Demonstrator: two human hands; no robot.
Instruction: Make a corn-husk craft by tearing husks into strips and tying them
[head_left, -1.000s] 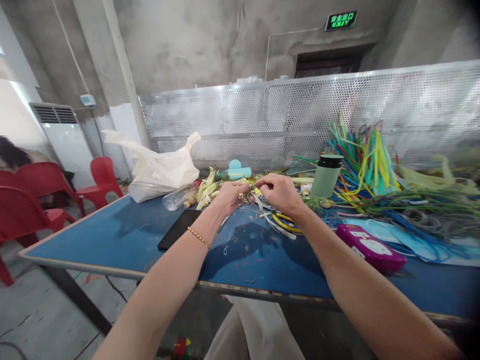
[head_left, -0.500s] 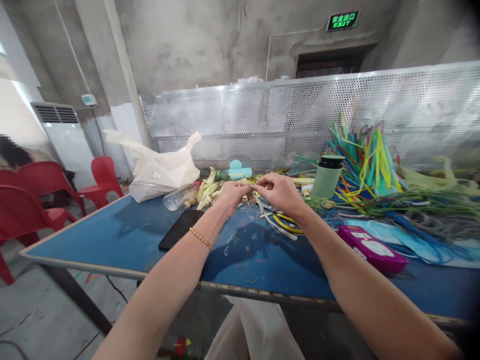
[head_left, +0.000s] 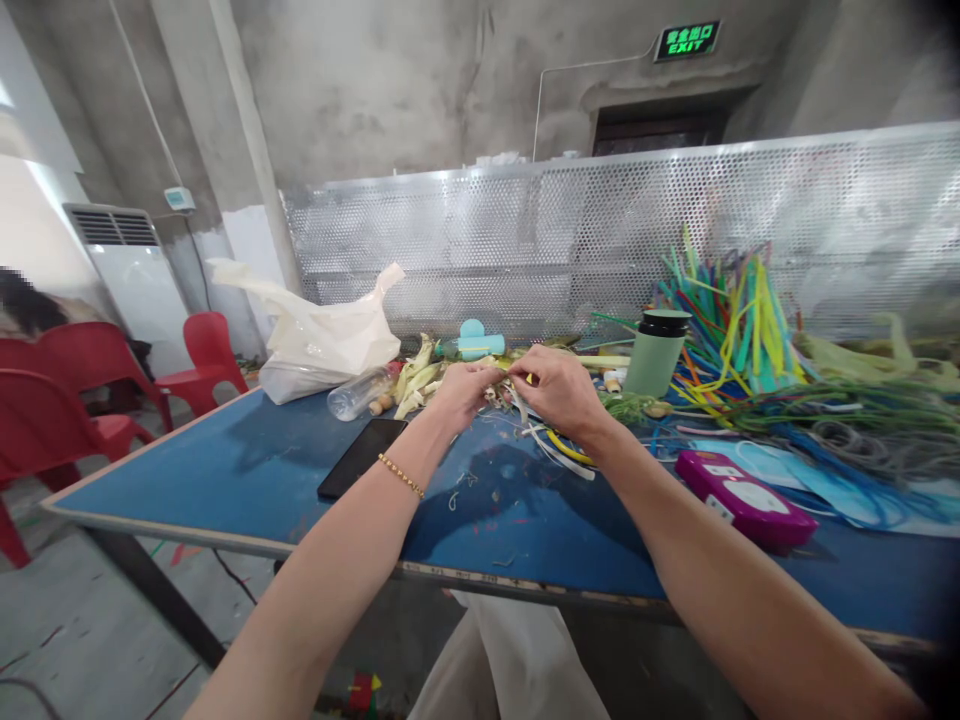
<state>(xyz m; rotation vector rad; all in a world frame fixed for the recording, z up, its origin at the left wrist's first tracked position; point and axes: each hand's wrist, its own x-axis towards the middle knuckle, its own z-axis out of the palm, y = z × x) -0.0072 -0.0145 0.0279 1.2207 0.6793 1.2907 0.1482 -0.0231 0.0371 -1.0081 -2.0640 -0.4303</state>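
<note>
At the person's 12 o'clock, the left hand (head_left: 463,390) has its fingers grasping a small pale piece (head_left: 496,397), mostly hidden. The right hand (head_left: 556,392) bends close at its 3 o'clock, fingers' grip unclear, over the blue surface (head_left: 225,470).

Toward half past one, high on the grey wall, a dark rectangular sign with glowing green lettering (head_left: 688,40) carries two lines: the Chinese characters 安全出口 above, and EXIT in Latin capitals below. Near four o'clock, the magenta box-shaped device with pale panels (head_left: 742,498) shows white patches, but any print there is too small to read. Toward ten o'clock, the small white wall box with a bluish face (head_left: 178,199) is likewise illegible. No brand or number can be made out.
</note>
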